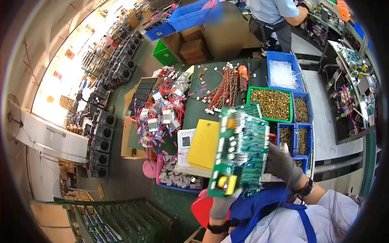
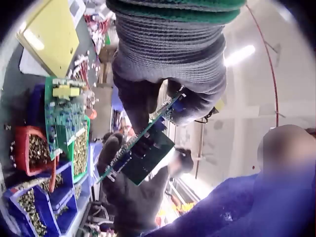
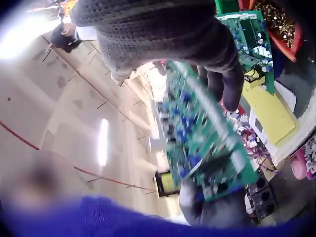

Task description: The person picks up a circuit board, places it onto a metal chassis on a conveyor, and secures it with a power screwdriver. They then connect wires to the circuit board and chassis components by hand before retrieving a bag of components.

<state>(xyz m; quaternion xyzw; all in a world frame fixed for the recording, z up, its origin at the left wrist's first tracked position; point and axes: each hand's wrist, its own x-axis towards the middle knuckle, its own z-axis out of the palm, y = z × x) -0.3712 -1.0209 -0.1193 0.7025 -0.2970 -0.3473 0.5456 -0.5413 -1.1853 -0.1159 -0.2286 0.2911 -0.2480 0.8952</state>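
Note:
A green circuit board (image 1: pixel 251 162) with a yellow transformer and white connectors is raised in front of the person's body, tilted in the air. My gloved left hand (image 1: pixel 222 205) grips its lower edge. On the opposite side my gloved right hand (image 1: pixel 283 164) holds the right edge, fingers partly behind the board. In the left wrist view the same board (image 2: pixel 140 143) spans from the left hand (image 2: pixel 168 64) to the right hand. The right wrist view shows its component side (image 3: pixel 192 123) below the right hand (image 3: pixel 163 39). A second circuit board (image 3: pixel 254 47) lies on the table beyond.
A yellow folder (image 1: pixel 204 143) lies on papers left of the board. A green bin (image 1: pixel 290 115) of brass parts and several blue bins (image 1: pixel 300 106) stand to the right. Wire bundles (image 1: pixel 225 87), an orange electric screwdriver (image 1: pixel 243 77) and a cable heap (image 1: pixel 162 113) lie farther back.

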